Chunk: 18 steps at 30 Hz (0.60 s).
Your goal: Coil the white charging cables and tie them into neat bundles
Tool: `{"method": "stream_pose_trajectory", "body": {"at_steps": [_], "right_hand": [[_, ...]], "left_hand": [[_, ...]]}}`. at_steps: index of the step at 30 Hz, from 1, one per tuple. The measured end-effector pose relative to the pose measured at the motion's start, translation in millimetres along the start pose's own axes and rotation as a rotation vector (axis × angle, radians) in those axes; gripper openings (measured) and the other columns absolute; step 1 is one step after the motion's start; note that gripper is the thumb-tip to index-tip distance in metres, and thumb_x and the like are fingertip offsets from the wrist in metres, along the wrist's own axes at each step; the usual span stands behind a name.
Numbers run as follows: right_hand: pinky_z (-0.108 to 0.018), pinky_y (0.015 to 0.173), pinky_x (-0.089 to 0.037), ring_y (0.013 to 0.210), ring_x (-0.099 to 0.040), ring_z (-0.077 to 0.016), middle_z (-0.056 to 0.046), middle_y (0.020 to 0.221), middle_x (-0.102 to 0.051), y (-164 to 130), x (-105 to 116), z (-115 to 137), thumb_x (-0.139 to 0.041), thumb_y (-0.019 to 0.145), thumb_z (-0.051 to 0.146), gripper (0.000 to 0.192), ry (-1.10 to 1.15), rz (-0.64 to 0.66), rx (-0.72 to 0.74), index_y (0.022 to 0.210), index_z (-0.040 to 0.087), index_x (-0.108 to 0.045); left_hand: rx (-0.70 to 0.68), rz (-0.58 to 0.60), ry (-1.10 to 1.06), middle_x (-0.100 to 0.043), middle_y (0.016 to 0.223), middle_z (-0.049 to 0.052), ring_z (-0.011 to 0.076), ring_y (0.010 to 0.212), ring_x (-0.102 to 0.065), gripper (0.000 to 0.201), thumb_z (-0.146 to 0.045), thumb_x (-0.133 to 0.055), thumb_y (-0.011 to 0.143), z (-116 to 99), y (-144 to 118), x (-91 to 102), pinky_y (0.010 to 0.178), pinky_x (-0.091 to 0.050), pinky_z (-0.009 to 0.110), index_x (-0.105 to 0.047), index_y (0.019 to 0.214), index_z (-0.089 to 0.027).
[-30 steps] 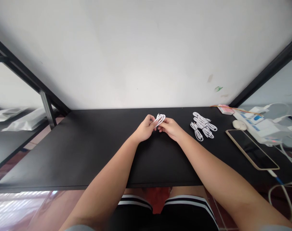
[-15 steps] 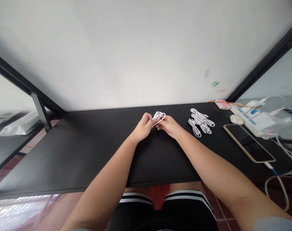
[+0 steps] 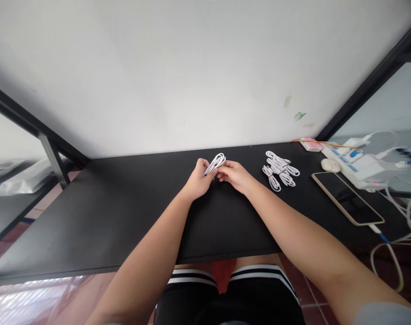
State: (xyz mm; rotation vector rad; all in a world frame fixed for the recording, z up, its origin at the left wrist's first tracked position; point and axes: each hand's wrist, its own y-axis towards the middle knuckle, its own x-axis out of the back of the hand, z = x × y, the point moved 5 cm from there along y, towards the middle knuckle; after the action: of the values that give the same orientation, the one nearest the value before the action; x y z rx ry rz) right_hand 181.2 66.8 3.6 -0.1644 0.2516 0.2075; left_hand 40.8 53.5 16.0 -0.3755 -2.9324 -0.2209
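Note:
A white cable (image 3: 216, 163), folded into a bundle of narrow loops, is between my two hands above the black table (image 3: 131, 212). My left hand (image 3: 200, 180) is closed around the lower left end of the bundle. From the other side, the fingers of my right hand (image 3: 235, 175) pinch at the lower right of the loops, thumb and index finger touching the cable. My fingers hide the cable's lower part. Farther right, several coiled white cables (image 3: 280, 169) lie in a loose heap on the tabletop.
Right of the heap lies a phone (image 3: 348, 198) with a charging cable plugged in. Behind it are a small white rounded case (image 3: 330, 165) and a white power strip (image 3: 356, 174) with chargers. A pink object (image 3: 311, 145) sits near the wall (image 3: 178, 81). Black metal posts flank the table.
The cable's loops are now gathered into a tighter bundle, and the wide loop that reached toward my right hand is drawn in. The view has shifted slightly.

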Motion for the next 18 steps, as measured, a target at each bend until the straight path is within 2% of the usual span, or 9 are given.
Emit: {"method": "stream_pose_trajectory", "body": {"at_steps": [4,7,14,18], "right_hand": [[-0.02,0.056,-0.047,0.063,-0.058,-0.0088,0.0,0.068,-0.065,-0.8,-0.8,0.1,-0.084,0.063,0.027,0.021,0.042,0.015,-0.011,0.078,0.017,-0.073],[-0.021,0.058,-0.048,0.066,-0.06,-0.0093,-0.001,0.072,-0.067,-0.3,-1.4,-2.3,-0.086,0.063,0.03,0.024,0.044,0.021,0.008,0.079,0.017,-0.073],[-0.026,0.059,-0.051,0.075,-0.062,-0.0146,-0.004,0.084,-0.071,-1.0,-4.1,4.3,-0.083,0.068,0.04,0.028,-0.16,-0.02,0.232,0.083,0.019,-0.074],[-0.027,0.06,-0.053,0.076,-0.062,-0.016,-0.004,0.086,-0.072,-2.0,-3.9,9.2,-0.083,0.069,0.042,0.028,-0.227,-0.048,0.27,0.084,0.02,-0.075]], "left_hand": [[0.103,-0.048,-0.125,-0.043,0.063,-0.01,0.0051,0.047,-0.034,0.034,-0.039,-0.064,0.09,5.0,1.2,-1.5,0.047,-0.026,0.019,-0.034,0.091,-0.024],[0.201,-0.035,-0.26,-0.04,0.061,-0.01,0.0045,0.044,-0.03,0.032,-0.038,-0.061,0.092,2.9,-0.4,-4.8,0.043,-0.02,0.019,-0.031,0.09,-0.024],[0.318,-0.037,-0.351,-0.038,0.059,-0.01,0.0041,0.041,-0.026,0.03,-0.032,-0.061,0.088,-1.7,-1.4,-0.2,0.041,-0.015,0.018,-0.032,0.088,-0.025],[0.319,-0.031,-0.464,-0.038,0.056,-0.009,0.0055,0.039,-0.025,0.015,-0.029,-0.047,0.088,-0.1,0.4,0.2,0.041,-0.014,0.019,-0.033,0.086,-0.025]]}}
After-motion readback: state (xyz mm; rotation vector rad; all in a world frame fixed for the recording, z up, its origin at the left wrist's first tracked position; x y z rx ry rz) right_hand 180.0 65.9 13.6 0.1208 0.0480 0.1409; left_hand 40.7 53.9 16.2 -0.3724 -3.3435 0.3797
